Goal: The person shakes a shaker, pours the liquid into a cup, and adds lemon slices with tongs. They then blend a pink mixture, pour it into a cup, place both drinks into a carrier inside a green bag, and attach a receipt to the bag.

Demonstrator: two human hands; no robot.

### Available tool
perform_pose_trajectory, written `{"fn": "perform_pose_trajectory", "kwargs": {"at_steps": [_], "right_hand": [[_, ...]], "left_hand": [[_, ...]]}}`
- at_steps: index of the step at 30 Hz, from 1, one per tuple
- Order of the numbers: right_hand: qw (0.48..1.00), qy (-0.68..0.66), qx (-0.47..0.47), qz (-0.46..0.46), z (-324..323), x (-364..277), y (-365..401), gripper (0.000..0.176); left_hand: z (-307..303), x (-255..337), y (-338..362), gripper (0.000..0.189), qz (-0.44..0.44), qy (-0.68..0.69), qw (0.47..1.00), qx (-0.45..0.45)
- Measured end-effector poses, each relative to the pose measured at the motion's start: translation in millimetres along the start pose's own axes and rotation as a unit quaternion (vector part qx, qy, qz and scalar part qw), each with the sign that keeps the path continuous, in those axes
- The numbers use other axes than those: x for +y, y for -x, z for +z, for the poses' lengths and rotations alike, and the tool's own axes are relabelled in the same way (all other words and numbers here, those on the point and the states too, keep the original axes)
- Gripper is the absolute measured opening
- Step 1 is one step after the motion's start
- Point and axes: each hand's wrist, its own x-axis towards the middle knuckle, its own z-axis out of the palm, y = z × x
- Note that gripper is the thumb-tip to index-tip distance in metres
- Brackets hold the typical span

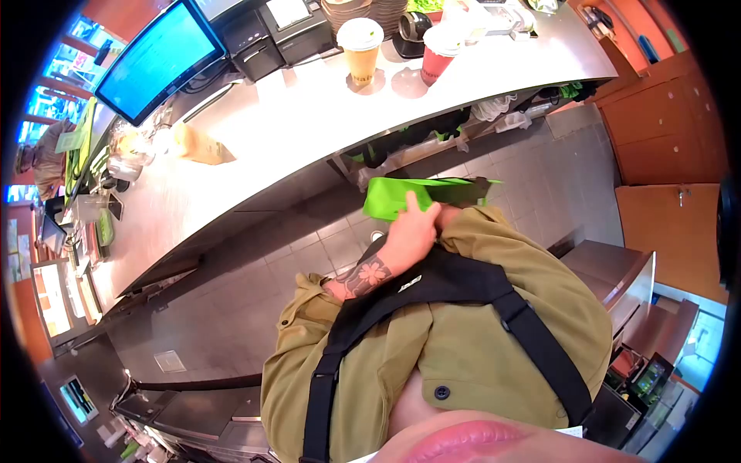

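A bright green bag [382, 198] with a dark section at its right is held in front of my chest, below the counter edge. My left hand [414, 230], at the end of a tattooed forearm, grips its lower side, with two fingers extended over the green surface. Close beside it, my right hand [447, 217] is against the bag's dark part; its fingers are hidden behind my left hand and the bag.
The curved counter [278, 147] holds an orange drink cup [361, 54], a red drink cup [440, 55], a pale yellow cup [197, 145], a monitor [160, 60] and printers [251, 46]. Black and green items fill a shelf below. Brown cabinets [660, 131] stand right.
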Motion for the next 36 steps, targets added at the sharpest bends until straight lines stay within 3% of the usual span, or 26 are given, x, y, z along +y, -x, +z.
{"fn": "perform_pose_trajectory", "kwargs": {"at_steps": [1, 2, 5, 6, 8, 10, 11, 12, 13, 14, 15, 16, 18, 20, 21, 23, 24, 25, 27, 29, 31, 34, 36], "right_hand": [[1.000, 0.007, -0.015, -0.003, -1, 2, -1, 0.056], [0.999, 0.016, -0.030, -0.009, -3, 4, -1, 0.056], [0.992, 0.058, -0.106, -0.039, -14, 10, 7, 0.057], [0.979, 0.087, -0.171, -0.072, -27, 10, 14, 0.058], [0.922, 0.071, -0.316, -0.212, -86, 3, 34, 0.058], [0.857, -0.165, -0.300, -0.386, -212, -20, 57, 0.035], [0.813, -0.261, -0.273, -0.444, -270, -26, 60, 0.026], [0.812, -0.345, -0.192, -0.430, -303, -14, 45, 0.018], [0.876, -0.310, -0.035, -0.366, -345, -8, 14, 0.017], [0.867, -0.072, 0.255, -0.422, -375, -25, -12, 0.021], [0.824, 0.062, 0.380, -0.417, -394, -23, -58, 0.030], [0.761, 0.185, 0.464, -0.414, -406, -21, -109, 0.043], [0.710, 0.367, 0.477, -0.366, -415, -25, -141, 0.064], [0.747, 0.491, 0.347, -0.285, -428, -40, -131, 0.074], [0.823, 0.409, 0.285, -0.271, -436, -36, -155, 0.075], [0.935, 0.235, 0.135, -0.227, -453, -30, -197, 0.077], [0.865, 0.126, 0.230, -0.428, -471, -19, -188, 0.070], [0.825, 0.116, 0.349, -0.428, -486, -18, -176, 0.064], [0.826, -0.009, 0.400, -0.398, -515, -29, -130, 0.057], [0.847, -0.123, 0.317, -0.408, -523, -55, -71, 0.051], [0.876, -0.152, 0.184, -0.419, -504, -94, -35, 0.046], [0.918, -0.103, -0.004, -0.384, -447, -155, -29, 0.040], [0.947, -0.037, -0.093, -0.306, -402, -181, -47, 0.039]], "left_hand": [[1, -9, -7, 0.039, -0.022, -0.011, 1.000, 0.000], [-2, -19, -9, 0.042, -0.006, -0.036, 0.998, 0.061], [-44, -41, -5, 0.049, -0.047, -0.095, 0.993, 0.050], [-60, -52, 1, 0.052, -0.055, -0.086, 0.994, 0.034], [-103, -63, 19, 0.060, -0.052, -0.040, 0.997, 0.044], [-166, -47, 45, 0.067, -0.029, -0.019, 0.996, 0.083], [-197, -35, 57, 0.069, -0.020, -0.034, 0.995, 0.094], [-227, -18, 67, 0.069, -0.062, -0.032, 0.991, 0.116], [-248, -7, 77, 0.069, -0.105, -0.028, 0.984, 0.140], [-258, -14, 97, 0.068, -0.114, -0.063, 0.972, 0.193], [-265, -16, 110, 0.067, -0.125, -0.098, 0.957, 0.244], [-277, 0, 100, 0.067, -0.163, -0.025, 0.948, 0.271], [-289, 1, 80, 0.070, -0.166, 0.017, 0.933, 0.318], [-300, -3, 54, 0.072, -0.147, -0.005, 0.935, 0.323], [-307, -8, 40, 0.074, -0.130, -0.066, 0.940, 0.308], [-309, -23, 19, 0.077, -0.160, 0.052, 0.939, 0.299], [-309, -32, 11, 0.079, -0.161, 0.066, 0.938, 0.299], [-308, -41, 4, 0.080, -0.162, 0.079, 0.937, 0.298], [-313, -51, -9, 0.082, -0.196, 0.090, 0.937, 0.275], [-313, -65, -16, 0.083, -0.160, 0.104, 0.935, 0.298], [-313, -73, -17, 0.083, -0.136, 0.118, 0.936, 0.302], [-316, -79, -19, 0.085, -0.106, 0.118, 0.942, 0.295], [-315, -81, -19, 0.086, -0.109, 0.151, 0.940, 0.286]]}}
